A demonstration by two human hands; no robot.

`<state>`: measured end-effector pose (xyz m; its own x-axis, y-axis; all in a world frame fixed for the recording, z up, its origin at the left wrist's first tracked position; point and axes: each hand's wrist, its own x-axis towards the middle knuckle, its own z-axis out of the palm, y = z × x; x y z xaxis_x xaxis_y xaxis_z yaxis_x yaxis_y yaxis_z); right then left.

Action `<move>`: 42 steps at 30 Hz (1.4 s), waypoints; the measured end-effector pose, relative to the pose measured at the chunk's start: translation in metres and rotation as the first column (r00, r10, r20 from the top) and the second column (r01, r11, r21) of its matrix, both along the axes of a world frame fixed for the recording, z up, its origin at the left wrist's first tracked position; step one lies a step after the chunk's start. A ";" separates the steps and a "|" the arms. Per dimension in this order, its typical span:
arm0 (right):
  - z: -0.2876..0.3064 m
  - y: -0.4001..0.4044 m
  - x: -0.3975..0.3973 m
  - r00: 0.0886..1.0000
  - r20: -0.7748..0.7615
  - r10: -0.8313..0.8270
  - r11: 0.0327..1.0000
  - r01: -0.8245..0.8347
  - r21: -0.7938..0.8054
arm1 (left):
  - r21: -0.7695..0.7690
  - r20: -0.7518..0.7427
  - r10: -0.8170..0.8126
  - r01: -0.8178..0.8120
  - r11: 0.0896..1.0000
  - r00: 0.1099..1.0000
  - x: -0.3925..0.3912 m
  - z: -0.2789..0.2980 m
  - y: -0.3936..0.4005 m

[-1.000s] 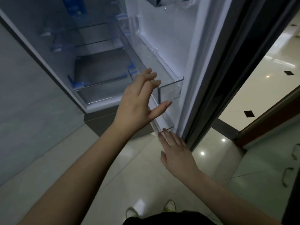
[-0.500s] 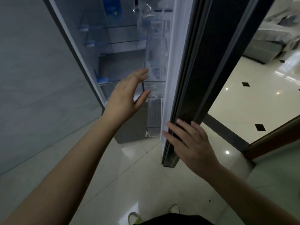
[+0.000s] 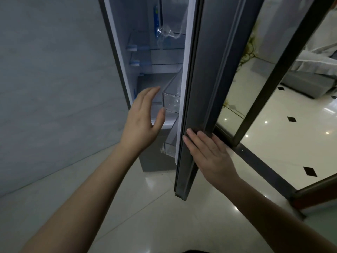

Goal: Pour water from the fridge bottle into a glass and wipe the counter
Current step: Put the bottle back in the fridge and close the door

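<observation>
The fridge point(image 3: 145, 57) stands partly open, its dark door point(image 3: 198, 99) swung most of the way toward the cabinet. My right hand point(image 3: 209, 154) lies flat on the door's outer face near its lower edge, fingers straight. My left hand point(image 3: 144, 119) hovers open in the narrow gap, just left of the clear door bins point(image 3: 171, 101), touching nothing. Glass shelves with blue clips show inside. No bottle or glass is in sight.
A grey wall panel point(image 3: 54, 79) runs along the left. Glossy pale floor tiles point(image 3: 164, 207) lie below. To the right a dark-framed glass partition point(image 3: 269, 84) stands, with a covered sofa point(image 3: 313, 70) beyond it.
The door has swung further toward the fridge, narrowing the gap. My right hand moved from the door's edge onto its outer face. My left hand stays open near the bins.
</observation>
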<state>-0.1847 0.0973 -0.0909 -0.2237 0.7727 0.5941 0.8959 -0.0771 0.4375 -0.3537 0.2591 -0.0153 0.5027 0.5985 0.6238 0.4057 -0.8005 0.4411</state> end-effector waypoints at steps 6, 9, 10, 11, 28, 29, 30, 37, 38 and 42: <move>-0.001 0.051 -0.030 0.997 0.075 0.011 1.000 -0.011 -0.009 | 0.166 0.116 -0.100 0.080 0.983 0.988 -0.025 0.044 -0.006; -0.002 0.077 -0.040 0.998 0.051 0.039 0.999 -0.040 0.019 | 0.237 0.052 -0.129 0.113 0.965 0.990 -0.029 0.059 -0.001; -0.003 0.084 -0.044 0.998 0.028 0.056 0.998 -0.056 0.024 | 0.256 0.030 -0.138 0.126 0.959 0.990 -0.030 0.063 0.002; -0.004 0.092 -0.048 0.997 0.009 0.073 0.997 -0.073 0.027 | 0.270 0.011 -0.146 0.137 0.953 0.989 -0.031 0.067 0.006; -0.018 0.158 -0.066 0.998 -0.016 0.060 0.978 -0.062 -0.198 | 0.410 -0.196 0.126 -0.035 0.912 0.972 -0.040 0.060 0.080; -0.018 0.166 -0.064 0.994 -0.025 0.102 0.976 -0.105 -0.190 | 0.396 -0.182 0.133 -0.051 0.917 0.974 -0.039 0.058 0.086; -0.016 0.172 -0.062 0.989 -0.041 0.139 0.974 -0.144 -0.174 | 0.381 -0.165 0.131 -0.059 0.923 0.978 -0.038 0.058 0.092; -0.009 0.228 -0.038 0.965 -0.182 0.188 0.954 -0.224 -0.201 | 0.240 -0.149 0.184 -0.145 0.960 0.972 -0.040 0.062 0.137; -0.009 0.236 -0.036 0.963 -0.189 0.190 0.948 -0.230 -0.220 | 0.227 -0.154 0.206 -0.168 0.959 0.966 -0.039 0.062 0.142; -0.009 0.264 -0.026 0.955 -0.233 0.182 0.938 -0.240 -0.251 | 0.184 -0.155 0.284 -0.255 0.949 0.946 -0.030 0.062 0.163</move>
<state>-0.2108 0.3617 -0.1001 -0.2966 0.8595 0.4163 0.9499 0.2206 0.2215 -0.3837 0.4224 0.0470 0.4468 0.6274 0.6378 0.6761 -0.7037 0.2185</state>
